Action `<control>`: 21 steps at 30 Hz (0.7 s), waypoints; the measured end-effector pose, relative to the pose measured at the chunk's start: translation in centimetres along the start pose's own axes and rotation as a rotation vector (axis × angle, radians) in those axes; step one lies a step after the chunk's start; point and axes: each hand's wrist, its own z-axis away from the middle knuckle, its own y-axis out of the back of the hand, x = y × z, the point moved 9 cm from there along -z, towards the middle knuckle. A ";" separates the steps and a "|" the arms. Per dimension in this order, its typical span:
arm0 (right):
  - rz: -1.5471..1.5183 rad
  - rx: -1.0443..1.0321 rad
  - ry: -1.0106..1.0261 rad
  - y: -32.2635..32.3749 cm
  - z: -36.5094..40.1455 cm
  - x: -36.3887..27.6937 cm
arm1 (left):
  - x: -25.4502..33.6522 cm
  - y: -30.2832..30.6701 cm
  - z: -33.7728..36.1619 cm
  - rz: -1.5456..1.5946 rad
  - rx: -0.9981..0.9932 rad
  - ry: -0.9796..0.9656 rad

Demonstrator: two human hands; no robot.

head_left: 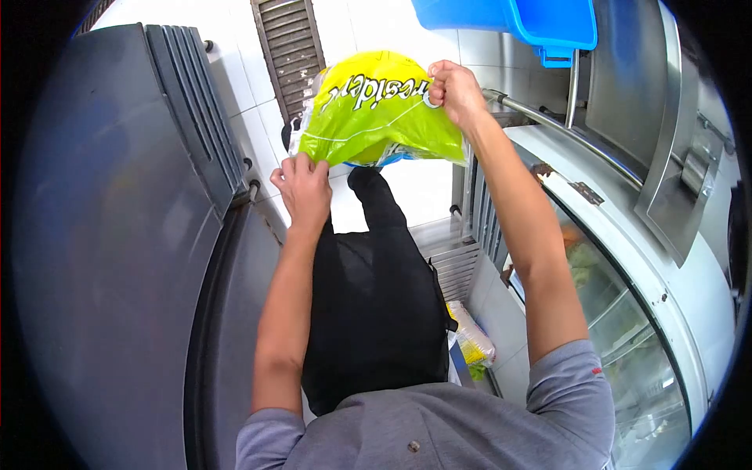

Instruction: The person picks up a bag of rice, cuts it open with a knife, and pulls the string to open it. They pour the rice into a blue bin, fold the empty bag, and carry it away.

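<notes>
The yellow-green plastic bag is held out in front of the body above the white tiled floor; its white script is partly covered and reads "residen". The left hand has its fingers closed on the bag's lower left edge, and the right hand has its fingers pinched shut on the upper right corner. A blue bin sits above, a glass-fronted cabinet to the right.

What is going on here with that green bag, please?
A person holds a yellow-green plastic bag out over the tiled floor with both hands: the left hand grips one edge, the right hand the opposite edge. They stand between a grey chest and a glass-topped freezer.
</notes>
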 end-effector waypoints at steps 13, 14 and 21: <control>-0.035 -0.078 0.134 -0.5 1.9 -2.8 | 10.5 -0.1 -5.4 0.470 0.148 -0.169; -0.068 -0.061 0.109 -0.1 2.0 -1.9 | 11.1 -0.4 -4.9 0.477 0.103 -0.207; -0.203 -0.101 0.246 1.0 2.1 -5.1 | 12.5 -3.2 -2.2 0.506 0.100 -0.271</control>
